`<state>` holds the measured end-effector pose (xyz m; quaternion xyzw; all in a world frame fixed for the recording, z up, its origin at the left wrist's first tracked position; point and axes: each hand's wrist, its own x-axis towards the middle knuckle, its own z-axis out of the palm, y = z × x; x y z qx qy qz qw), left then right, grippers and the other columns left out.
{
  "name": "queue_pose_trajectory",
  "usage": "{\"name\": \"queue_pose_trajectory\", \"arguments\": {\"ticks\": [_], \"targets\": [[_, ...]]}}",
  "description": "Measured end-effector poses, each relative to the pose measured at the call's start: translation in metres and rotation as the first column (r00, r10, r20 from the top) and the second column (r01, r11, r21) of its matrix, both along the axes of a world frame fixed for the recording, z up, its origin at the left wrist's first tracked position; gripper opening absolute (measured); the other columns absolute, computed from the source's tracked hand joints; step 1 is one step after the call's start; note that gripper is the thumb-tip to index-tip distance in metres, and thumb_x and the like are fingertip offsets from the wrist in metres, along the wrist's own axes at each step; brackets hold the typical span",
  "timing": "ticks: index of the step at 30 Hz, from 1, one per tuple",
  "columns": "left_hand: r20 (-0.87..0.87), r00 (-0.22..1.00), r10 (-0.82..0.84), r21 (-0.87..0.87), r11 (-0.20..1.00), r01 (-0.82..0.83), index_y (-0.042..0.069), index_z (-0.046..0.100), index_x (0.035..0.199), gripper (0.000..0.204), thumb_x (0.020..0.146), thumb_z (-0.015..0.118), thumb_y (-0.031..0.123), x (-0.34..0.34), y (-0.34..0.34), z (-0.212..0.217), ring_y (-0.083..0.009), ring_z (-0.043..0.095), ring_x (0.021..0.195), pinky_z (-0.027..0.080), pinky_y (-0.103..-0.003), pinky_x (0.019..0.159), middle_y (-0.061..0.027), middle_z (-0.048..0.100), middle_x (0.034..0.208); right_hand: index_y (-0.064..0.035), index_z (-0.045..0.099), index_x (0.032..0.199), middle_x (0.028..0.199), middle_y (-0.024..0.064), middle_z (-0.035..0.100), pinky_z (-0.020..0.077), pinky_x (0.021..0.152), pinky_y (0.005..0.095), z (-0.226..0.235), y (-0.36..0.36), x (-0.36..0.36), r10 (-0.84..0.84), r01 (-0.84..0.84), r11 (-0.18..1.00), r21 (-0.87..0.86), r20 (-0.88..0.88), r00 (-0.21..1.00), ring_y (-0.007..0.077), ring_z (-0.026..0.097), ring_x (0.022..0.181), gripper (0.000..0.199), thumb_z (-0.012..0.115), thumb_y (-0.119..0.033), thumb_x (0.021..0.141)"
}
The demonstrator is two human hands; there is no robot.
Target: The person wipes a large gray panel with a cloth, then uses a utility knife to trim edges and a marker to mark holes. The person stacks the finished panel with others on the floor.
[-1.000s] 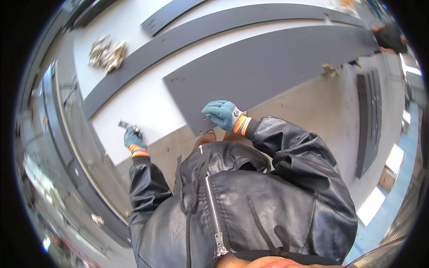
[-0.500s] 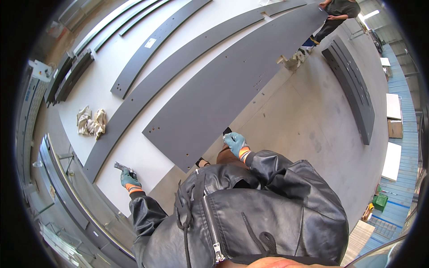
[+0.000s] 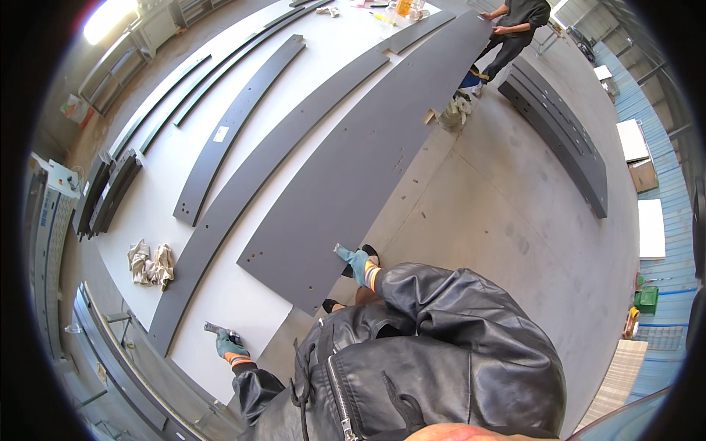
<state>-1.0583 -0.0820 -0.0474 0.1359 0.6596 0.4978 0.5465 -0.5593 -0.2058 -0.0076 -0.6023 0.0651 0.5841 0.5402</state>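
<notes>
My left hand (image 3: 229, 345), in a teal glove with an orange and striped cuff, is closed around a small dark tool with a silvery bar-shaped end (image 3: 215, 327). Its exact kind is not clear. It is held over the white tabletop (image 3: 257, 312), near the end of a long grey strip. My right hand (image 3: 356, 264), gloved alike, reaches over the near edge of a wide dark-grey panel (image 3: 323, 195). Its fingers are pressed together, with a small pale bit at their tips that I cannot identify. Small holes dot the panel's near corners.
Long grey boards (image 3: 239, 132) lie side by side on the table. Crumpled cream cloths (image 3: 151, 264) rest at the left. A person (image 3: 515, 26) stands at the panel's far end. Stacked dark boards (image 3: 559, 136) are on the right; a pale bundle (image 3: 452, 114) hangs by the panel.
My right hand has moved left and forward, from beside the panel's edge to over its surface. My left hand still grips the tool. The view has shifted, showing more of the table's far end.
</notes>
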Motion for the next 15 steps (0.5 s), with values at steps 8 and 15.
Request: {"name": "queue_pose_trajectory", "arguments": {"ticks": [8,15], "targets": [[-0.039,0.999,0.015,0.035,0.999,-0.013,0.014,0.059,0.083,0.019,0.101,0.062,0.015,0.004,-0.003,0.008,-0.0101,0.052,0.056,0.045,-0.026,0.051,0.0035,0.056,0.071,-0.0143,0.073,0.124,0.117,0.0029,0.075,0.0597,0.088,0.0408,-0.027,0.017,0.055,-0.261,0.278,0.946,0.169,-0.114,0.959,0.0193,0.071,0.100,0.041,0.084,-0.037,0.092],[-0.029,0.998,-0.052,-0.007,0.999,0.051,0.014,0.055,0.078,0.025,0.102,0.059,0.018,0.013,-0.003,0.016,-0.0098,0.046,0.051,0.040,-0.025,0.047,0.0023,0.053,0.066,-0.0140,0.074,0.121,0.116,0.0033,0.075,0.0589,0.095,0.0427,-0.063,0.007,0.139,-0.319,0.313,0.942,0.119,0.033,0.947,0.0222,0.071,0.106,0.033,0.079,-0.037,0.097]]}}
